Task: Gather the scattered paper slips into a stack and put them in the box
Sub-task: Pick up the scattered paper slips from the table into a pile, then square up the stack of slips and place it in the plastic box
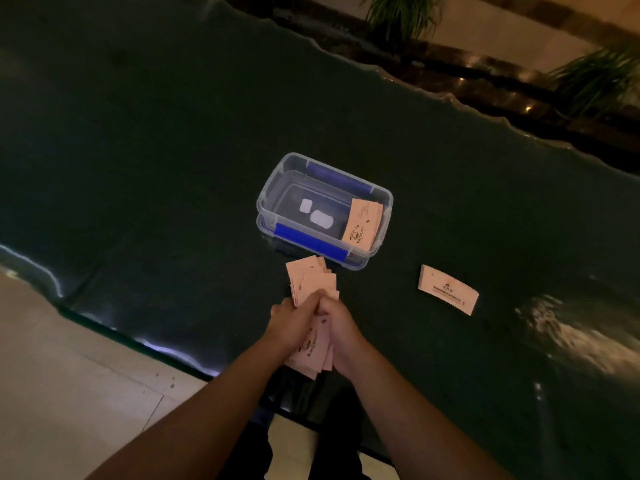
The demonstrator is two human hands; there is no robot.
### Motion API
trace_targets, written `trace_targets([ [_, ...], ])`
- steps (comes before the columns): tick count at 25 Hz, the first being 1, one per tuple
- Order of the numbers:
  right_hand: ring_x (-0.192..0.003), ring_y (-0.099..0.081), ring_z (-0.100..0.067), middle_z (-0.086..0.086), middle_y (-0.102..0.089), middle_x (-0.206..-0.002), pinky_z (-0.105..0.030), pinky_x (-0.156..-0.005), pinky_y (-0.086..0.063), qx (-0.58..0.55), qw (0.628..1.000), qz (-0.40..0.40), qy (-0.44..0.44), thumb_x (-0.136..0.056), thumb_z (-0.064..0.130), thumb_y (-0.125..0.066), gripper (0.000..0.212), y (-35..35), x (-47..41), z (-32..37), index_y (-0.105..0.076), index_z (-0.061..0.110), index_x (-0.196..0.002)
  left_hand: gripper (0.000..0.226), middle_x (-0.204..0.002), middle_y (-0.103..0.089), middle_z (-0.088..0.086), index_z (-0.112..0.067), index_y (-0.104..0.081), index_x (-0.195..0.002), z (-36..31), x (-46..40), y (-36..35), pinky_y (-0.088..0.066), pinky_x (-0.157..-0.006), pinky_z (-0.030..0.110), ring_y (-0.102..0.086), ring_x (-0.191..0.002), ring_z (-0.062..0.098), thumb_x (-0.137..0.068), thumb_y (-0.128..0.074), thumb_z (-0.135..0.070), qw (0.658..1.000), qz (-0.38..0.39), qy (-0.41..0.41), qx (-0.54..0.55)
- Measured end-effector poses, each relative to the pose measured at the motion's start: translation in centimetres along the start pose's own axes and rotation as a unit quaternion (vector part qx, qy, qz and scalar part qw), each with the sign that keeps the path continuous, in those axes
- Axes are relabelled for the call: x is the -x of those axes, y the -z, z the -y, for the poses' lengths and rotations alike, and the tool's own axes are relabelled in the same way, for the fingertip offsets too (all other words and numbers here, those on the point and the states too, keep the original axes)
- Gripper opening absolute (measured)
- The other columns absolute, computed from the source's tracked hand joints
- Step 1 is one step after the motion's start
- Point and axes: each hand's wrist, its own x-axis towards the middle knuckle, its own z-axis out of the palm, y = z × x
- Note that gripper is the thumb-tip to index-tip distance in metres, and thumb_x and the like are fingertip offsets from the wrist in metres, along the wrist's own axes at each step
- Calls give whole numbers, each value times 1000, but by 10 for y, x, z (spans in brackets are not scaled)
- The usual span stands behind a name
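Note:
An uneven bundle of pink paper slips (311, 277) is clasped between both hands just in front of the box. My left hand (294, 323) and my right hand (341, 327) press together around its middle, and slip ends fan out above and below the fingers. The clear plastic box (273, 192) with blue latches stands open on the dark table, just beyond the hands. A small stack of slips (362, 221) leans inside the box at its right end. Another stack of slips (448, 289) lies flat on the table to the right of the hands.
The dark green table (156, 150) has a wavy edge running along the near left and the far right. Pale floor tiles (69, 375) show at the lower left. Potted plants (398, 12) stand beyond the far edge.

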Motion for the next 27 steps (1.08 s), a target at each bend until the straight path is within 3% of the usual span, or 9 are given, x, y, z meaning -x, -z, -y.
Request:
trace_targets([
  [3,-107,-81,-31,-12,-82,-121,-54,-93,-64,-62,998,2,21,-83,39,-59,62,15,8,-6,-63,29,-144,91,-125,-55,6,-27,-52,-138,-8,7,-12,-51,-103,53,-60,-117,25,-63,-51,-79,999,30,-20,6],
  [7,-108,-79,-32,-13,-82,-119,-50,-90,-62,-70,996,30,52,-95,25,-52,48,50,25,5,-64,28,-141,51,-114,-73,10,-22,-47,-131,-22,10,-33,-60,-90,50,-75,-99,27,-90,-65,-46,994,98,-13,45],
  [10,-107,-80,-25,-4,-84,-115,-50,-96,-62,-13,994,53,100,-100,24,-56,41,89,43,28,-63,37,-138,44,-108,-77,12,-20,-53,-132,-42,15,-55,-61,-79,44,-78,-93,27,-92,-67,-35,990,113,-29,78],
  [13,-107,-81,-23,-2,-84,-117,-49,-95,-63,-39,989,55,128,-103,21,-62,41,131,57,45,-63,37,-141,35,-101,-79,16,-14,-63,-128,-69,24,-84,-60,-77,45,-77,-88,30,-97,-62,-30,975,153,-12,163],
  [16,-112,-78,-31,-17,-79,-128,-47,-89,-60,-191,972,28,132,-104,28,-63,43,169,64,50,-62,15,-145,31,-112,-77,20,-16,-65,-126,-95,34,-116,-57,-86,52,-73,-103,37,-100,-59,-31,938,177,22,298],
  [20,-127,-69,-40,-21,-79,-127,-56,-112,-49,-376,917,0,131,-104,36,-59,37,205,79,46,-72,10,-127,22,-121,-75,17,-24,-64,-122,-113,43,-163,-50,-103,60,-68,-116,37,-100,-61,-25,905,168,0,391],
  [23,-126,-72,-37,-17,-78,-130,-53,-105,-57,-373,914,-31,157,-95,37,-71,56,220,80,41,-57,17,-146,25,-122,-76,17,-24,-64,-123,-112,43,-195,-50,-106,62,-69,-118,37,-98,-66,-24,902,148,1,405],
  [27,-111,-74,-24,-5,-71,-127,-43,-85,-65,-285,937,-119,164,-85,9,-88,75,247,73,54,-45,35,-141,41,-123,-76,16,-17,-64,-133,-108,38,-229,-56,-101,56,-70,-118,35,-94,-73,-21,901,140,18,410],
])
